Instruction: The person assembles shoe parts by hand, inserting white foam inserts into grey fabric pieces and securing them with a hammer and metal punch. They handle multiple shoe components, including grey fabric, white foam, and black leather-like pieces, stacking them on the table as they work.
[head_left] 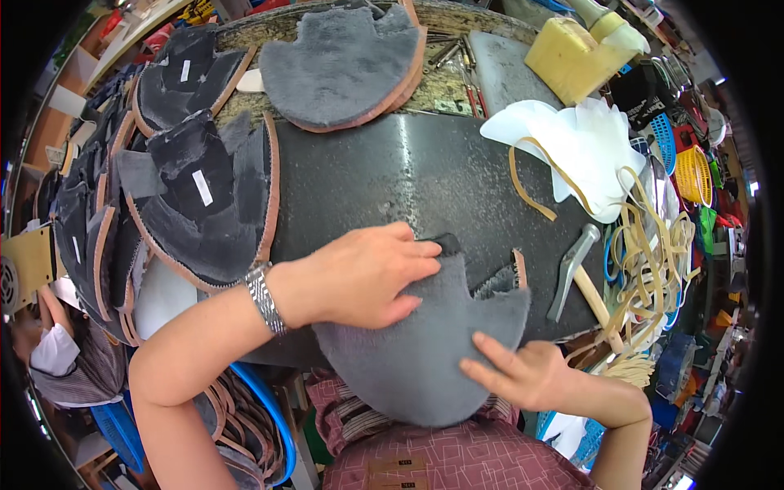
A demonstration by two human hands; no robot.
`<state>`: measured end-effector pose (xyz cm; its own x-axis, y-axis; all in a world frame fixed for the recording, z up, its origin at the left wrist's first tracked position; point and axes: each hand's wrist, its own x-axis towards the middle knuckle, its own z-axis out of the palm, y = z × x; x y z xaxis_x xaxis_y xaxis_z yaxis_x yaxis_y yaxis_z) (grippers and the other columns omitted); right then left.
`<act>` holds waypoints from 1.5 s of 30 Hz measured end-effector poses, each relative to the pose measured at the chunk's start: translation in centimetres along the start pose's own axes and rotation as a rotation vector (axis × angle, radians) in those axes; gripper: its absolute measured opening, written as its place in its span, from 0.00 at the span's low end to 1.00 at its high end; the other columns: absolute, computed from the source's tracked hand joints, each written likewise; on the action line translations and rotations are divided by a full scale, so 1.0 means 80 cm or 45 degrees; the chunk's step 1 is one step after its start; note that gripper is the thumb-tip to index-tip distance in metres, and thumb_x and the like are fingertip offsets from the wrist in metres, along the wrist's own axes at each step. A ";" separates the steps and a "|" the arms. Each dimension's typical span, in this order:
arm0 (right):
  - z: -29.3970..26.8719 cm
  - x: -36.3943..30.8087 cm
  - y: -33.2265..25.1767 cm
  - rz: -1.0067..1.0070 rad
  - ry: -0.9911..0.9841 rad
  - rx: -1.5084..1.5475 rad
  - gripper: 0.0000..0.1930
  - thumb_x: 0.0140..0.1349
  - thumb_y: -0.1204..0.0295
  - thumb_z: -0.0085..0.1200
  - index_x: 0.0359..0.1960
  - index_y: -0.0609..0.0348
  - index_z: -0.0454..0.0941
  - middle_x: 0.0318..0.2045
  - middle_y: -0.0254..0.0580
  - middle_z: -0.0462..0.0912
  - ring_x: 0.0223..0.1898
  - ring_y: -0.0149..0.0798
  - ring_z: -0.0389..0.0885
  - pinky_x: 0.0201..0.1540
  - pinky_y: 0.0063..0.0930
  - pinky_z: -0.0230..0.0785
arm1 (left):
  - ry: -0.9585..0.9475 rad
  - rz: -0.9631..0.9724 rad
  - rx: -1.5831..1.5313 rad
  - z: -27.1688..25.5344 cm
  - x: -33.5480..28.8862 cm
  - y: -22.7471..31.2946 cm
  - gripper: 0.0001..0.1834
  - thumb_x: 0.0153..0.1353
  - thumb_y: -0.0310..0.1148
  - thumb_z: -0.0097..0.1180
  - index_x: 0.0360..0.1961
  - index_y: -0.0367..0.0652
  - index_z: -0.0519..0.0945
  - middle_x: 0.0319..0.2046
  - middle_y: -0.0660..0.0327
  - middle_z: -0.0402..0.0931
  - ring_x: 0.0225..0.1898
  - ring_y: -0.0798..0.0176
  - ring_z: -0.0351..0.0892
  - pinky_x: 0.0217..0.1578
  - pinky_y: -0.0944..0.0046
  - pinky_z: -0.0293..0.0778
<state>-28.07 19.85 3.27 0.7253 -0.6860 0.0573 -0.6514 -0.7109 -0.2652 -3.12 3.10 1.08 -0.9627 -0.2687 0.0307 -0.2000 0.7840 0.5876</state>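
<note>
A rounded piece of grey plush material lies across the near edge of the black work surface, its lower part over my lap. My left hand, a metal band at its wrist, has its fingers closed on the piece's upper edge beside a small black flap. The left thumb presses on the plush. At the right edge of the piece, my right hand holds it, two fingers stretched over the top; its thumb is hidden. A peach-coloured strip with a notched edge shows at the upper right corner.
A wooden-handled hammer rests to the right, next to tangled tan strips and white sheets. Stacked dark pieces stand at the left; more grey plush pieces lie at the back. Blue basket rim lower left.
</note>
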 end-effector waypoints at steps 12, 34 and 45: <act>0.053 -0.015 0.016 0.261 0.177 0.665 0.25 0.41 0.87 0.46 0.44 0.55 0.80 0.61 0.59 0.63 0.53 0.60 0.71 0.55 0.40 0.65 | 0.150 -0.167 0.286 0.034 -0.011 0.034 0.28 0.50 0.39 0.59 0.50 0.31 0.72 0.54 0.51 0.68 0.49 0.53 0.68 0.53 0.58 0.66; 0.092 0.017 -0.014 -0.381 0.189 -0.293 0.21 0.52 0.62 0.55 0.51 0.36 0.74 0.53 0.42 0.72 0.54 0.49 0.70 0.50 0.51 0.66 | 0.250 -0.087 0.378 0.056 -0.075 -0.001 0.36 0.55 0.51 0.53 0.61 0.41 0.63 0.64 0.52 0.56 0.67 0.53 0.52 0.65 0.51 0.49; -0.023 0.307 0.152 -0.398 0.984 -0.385 0.20 0.43 0.74 0.53 0.44 0.57 0.76 0.46 0.41 0.78 0.49 0.43 0.75 0.50 0.39 0.66 | 1.331 -1.166 0.334 -0.114 -0.221 -0.133 0.44 0.45 0.35 0.66 0.63 0.37 0.57 0.55 0.44 0.66 0.57 0.47 0.66 0.56 0.58 0.63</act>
<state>-18.60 -5.95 3.20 0.5983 -0.2883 0.7476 -0.5588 -0.8188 0.1314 17.72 -5.57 1.68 0.0780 -0.9257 0.3700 -0.8104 0.1573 0.5644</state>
